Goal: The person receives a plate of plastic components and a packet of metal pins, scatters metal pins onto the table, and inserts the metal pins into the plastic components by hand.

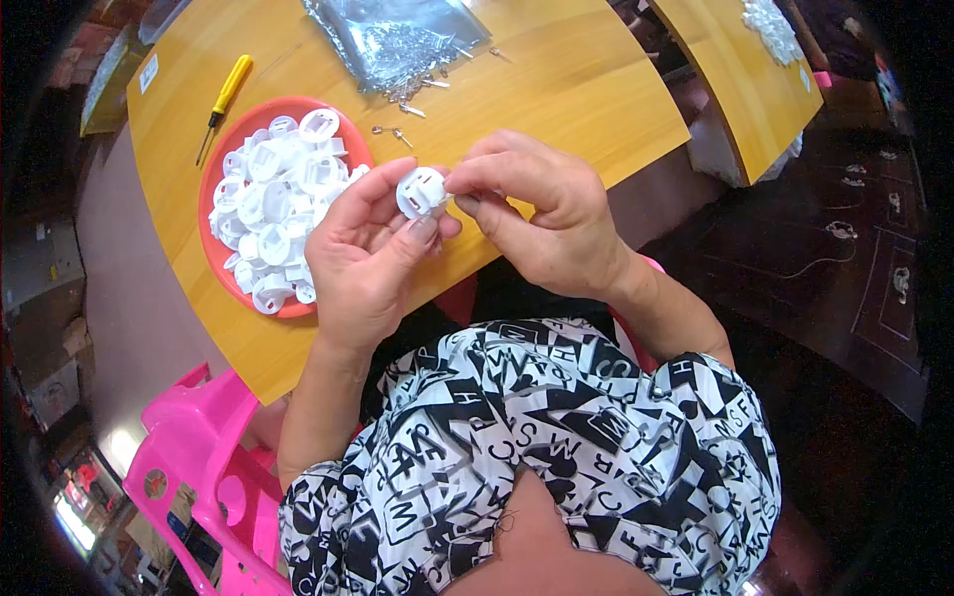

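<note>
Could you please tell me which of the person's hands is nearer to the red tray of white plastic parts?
Left. The left hand overlaps the red tray's right edge while holding a white round part. The right hand pinches the same part from the far side, well away from the tray.

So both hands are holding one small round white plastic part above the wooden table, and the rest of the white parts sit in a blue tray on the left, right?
Not quite: the tray is red, not blue. The head view shows the round red tray of white plastic parts on the left of the wooden table, while the left hand and right hand hold one small round white plastic part.
</note>
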{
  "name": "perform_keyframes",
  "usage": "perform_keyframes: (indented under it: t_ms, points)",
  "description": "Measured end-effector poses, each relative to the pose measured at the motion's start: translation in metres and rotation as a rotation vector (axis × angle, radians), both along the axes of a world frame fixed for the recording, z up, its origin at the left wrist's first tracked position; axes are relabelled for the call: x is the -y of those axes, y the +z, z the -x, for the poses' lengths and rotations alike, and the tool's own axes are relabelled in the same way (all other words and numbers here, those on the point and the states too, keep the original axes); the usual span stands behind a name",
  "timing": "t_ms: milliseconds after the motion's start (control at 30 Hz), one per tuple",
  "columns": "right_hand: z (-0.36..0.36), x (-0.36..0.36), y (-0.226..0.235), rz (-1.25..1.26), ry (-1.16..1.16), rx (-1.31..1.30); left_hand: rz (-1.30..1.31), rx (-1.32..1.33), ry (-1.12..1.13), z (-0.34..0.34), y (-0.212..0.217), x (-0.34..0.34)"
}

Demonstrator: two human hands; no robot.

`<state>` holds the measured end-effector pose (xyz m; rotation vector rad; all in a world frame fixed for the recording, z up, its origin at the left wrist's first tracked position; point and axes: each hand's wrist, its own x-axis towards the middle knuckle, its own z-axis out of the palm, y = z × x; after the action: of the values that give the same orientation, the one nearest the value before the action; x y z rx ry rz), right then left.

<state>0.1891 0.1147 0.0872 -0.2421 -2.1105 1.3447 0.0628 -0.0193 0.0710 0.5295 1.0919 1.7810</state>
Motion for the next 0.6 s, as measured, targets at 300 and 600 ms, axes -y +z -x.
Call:
perform_keyframes:
  t_ms: [300, 600]
  points:
    - [0.0015, 0.0008, 0.0046, -0.297, -0.034, -0.066, -0.001, -0.012, 0.022, -0.001, -0.0002, -0.0002]
    - [0.0026, 0.0005, 0.004, -0.458, -0.055, -0.093, 0.014, -0.026, 0.034, -0.0016, 0.0016, -0.0007]
